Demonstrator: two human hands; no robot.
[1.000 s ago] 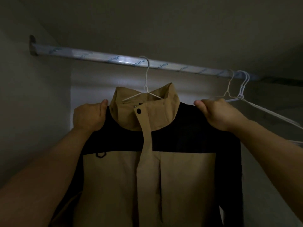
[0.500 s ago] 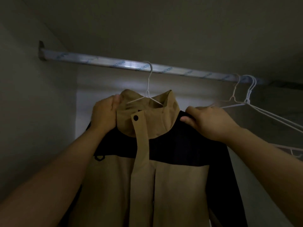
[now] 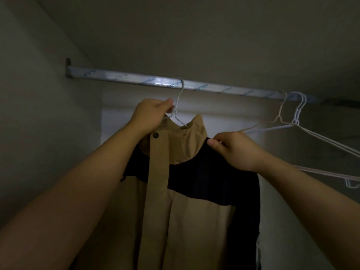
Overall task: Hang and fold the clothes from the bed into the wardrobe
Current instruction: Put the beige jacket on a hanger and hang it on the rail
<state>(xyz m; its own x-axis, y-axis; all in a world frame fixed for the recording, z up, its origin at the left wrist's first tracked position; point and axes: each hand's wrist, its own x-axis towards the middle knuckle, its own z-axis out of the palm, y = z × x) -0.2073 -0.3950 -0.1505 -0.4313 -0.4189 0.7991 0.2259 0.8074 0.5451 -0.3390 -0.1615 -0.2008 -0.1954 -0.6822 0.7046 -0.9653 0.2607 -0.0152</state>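
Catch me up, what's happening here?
A person is hanging up a tan-and-black jacket. Its white wire hanger is already hooked over the rail. The left hand grips the hanger by its neck; the right hand pinches the jacket's black shoulder. Empty hangers hang further right.

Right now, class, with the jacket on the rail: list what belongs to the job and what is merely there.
In the job: jacket, its wire hanger, rail, left hand holding that hanger, right hand pinching the jacket's shoulder.
Merely there: empty hangers further right on the rail.
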